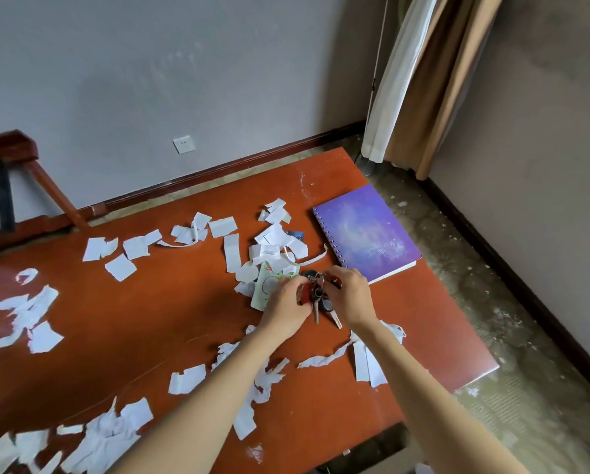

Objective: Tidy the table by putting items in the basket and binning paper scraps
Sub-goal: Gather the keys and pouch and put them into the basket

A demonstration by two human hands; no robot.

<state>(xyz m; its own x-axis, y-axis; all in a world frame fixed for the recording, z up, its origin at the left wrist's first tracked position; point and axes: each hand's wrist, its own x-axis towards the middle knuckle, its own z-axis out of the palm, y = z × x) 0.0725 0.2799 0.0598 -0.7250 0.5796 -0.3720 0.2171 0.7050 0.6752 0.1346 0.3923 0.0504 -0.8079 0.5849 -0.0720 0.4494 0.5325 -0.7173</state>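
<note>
Keys (317,302) gripped by curled fingers of left hand (286,304) and right hand (350,295) over table (406,319), near notebook (365,230); paper scraps (120,266) scattered across surface.

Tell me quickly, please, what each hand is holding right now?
Left hand: fingers curled, pinching the keys.
Right hand: gripping the same keys from the other side.

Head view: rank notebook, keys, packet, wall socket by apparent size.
1. notebook, clearly largest.
2-3. keys and packet: look alike and both are partly covered, so not ranking them.
4. wall socket, smallest, though it is farthest from the camera.
</note>
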